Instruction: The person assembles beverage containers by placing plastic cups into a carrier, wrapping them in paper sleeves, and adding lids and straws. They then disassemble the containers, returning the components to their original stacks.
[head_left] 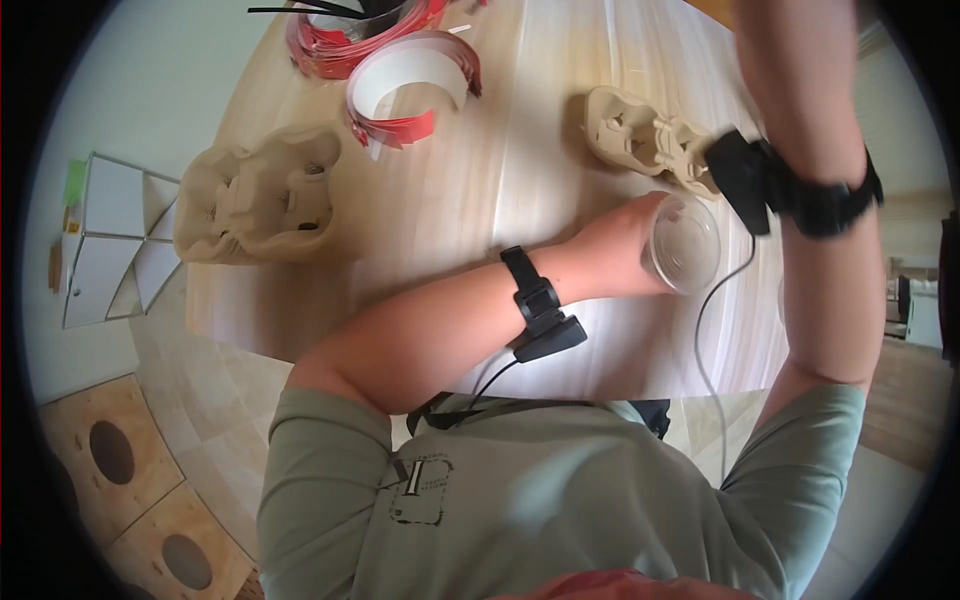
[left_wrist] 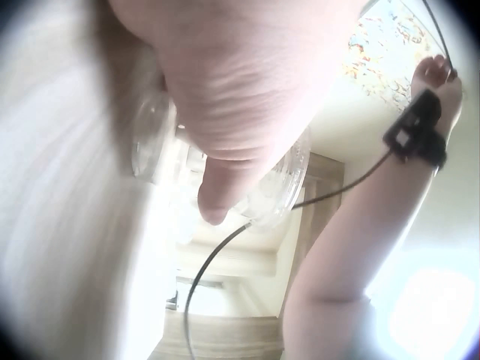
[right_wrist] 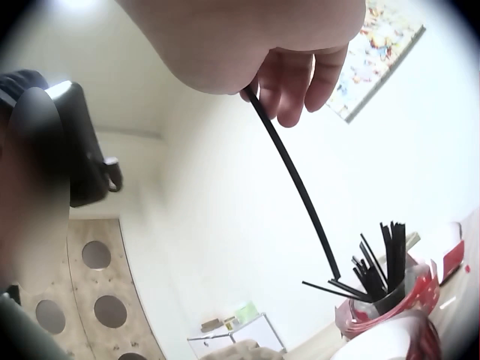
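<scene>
Black straw [right_wrist: 295, 180] pinched by right fingers [right_wrist: 291, 94]; left fingers [left_wrist: 217, 196] grasp clear cup [head_left: 686, 243]; tub [right_wrist: 391, 300] holds more straws [right_wrist: 393, 255]

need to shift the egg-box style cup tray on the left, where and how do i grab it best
I'd pinch the right-hand wall of the cup tray, coming from above and the right, thumb in the hollow, fingers outside. That wall stands up around open hollows, and bare tabletop beside it gives finger room; its left side looks close to the table's edge.
</scene>
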